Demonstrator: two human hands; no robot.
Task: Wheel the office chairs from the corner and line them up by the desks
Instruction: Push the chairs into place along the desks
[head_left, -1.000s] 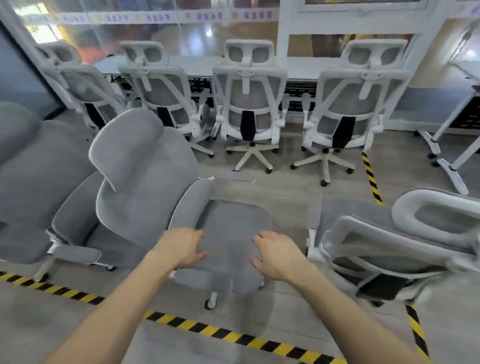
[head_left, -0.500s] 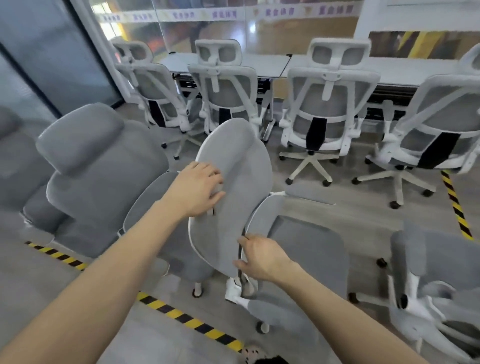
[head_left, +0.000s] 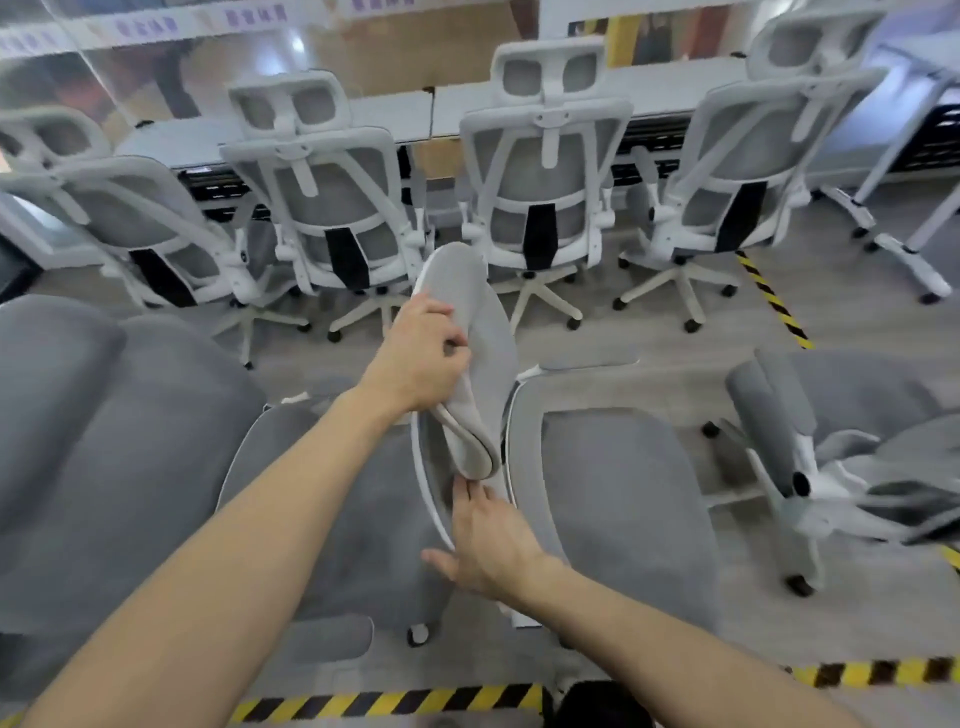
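Two hands work the chair (head_left: 613, 493) at centre, desk (head_left: 460, 111) at 12 o'clock: the left hand (head_left: 421, 358) clamps fingers on its soft headrest (head_left: 483, 338), the right hand (head_left: 491, 543) lays straight fingers on the stiff back rim (head_left: 423, 483), probably the better hold for rolling.

Pale grey headrest (head_left: 488, 322) with white rim, darker grey seat (head_left: 613, 493), row of chairs (head_left: 540, 171) with white frames, grey mesh and black back strips, white desks (head_left: 675, 85), yellow-and-black striped tape (head_left: 384, 702) on grey floor (head_left: 649, 332).
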